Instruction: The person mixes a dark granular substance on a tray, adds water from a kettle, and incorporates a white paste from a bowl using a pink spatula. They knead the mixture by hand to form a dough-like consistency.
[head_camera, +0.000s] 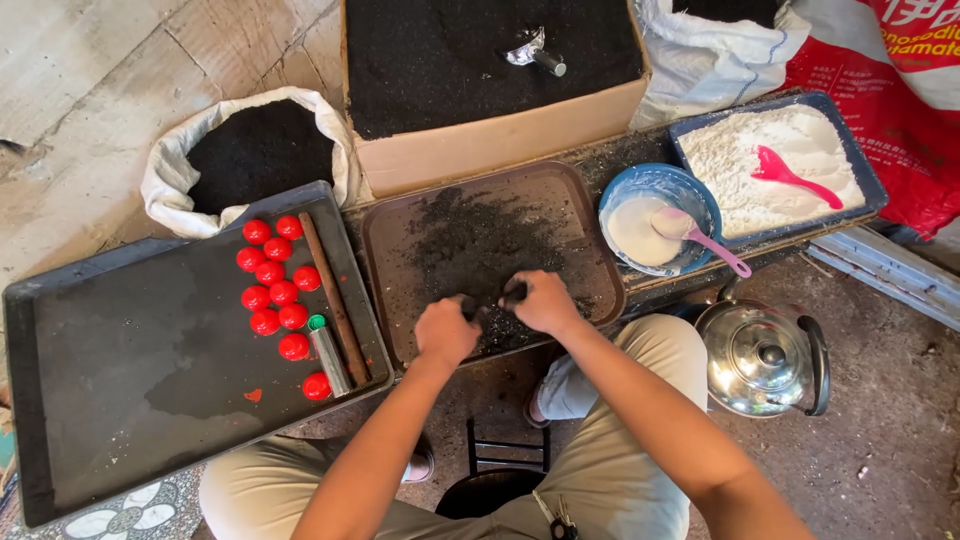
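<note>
Far left: dark metal tray (120, 380) bearing a cluster of red balls (275, 290), a wooden stick (335, 298) and a metal tube (328, 358). Behind it, a white sack of black powder (255, 150). Centre: brown tray (395, 260) strewn with black powder. Left hand (445, 330) and right hand (540, 300) both clenched over it, pinching between them a small dark lump (490, 300), partly hidden. Right: blue bowl of white paste (655, 215), tray of white powder (775, 165), steel kettle (760, 358).

Red printed sack (890, 90), top right
</note>
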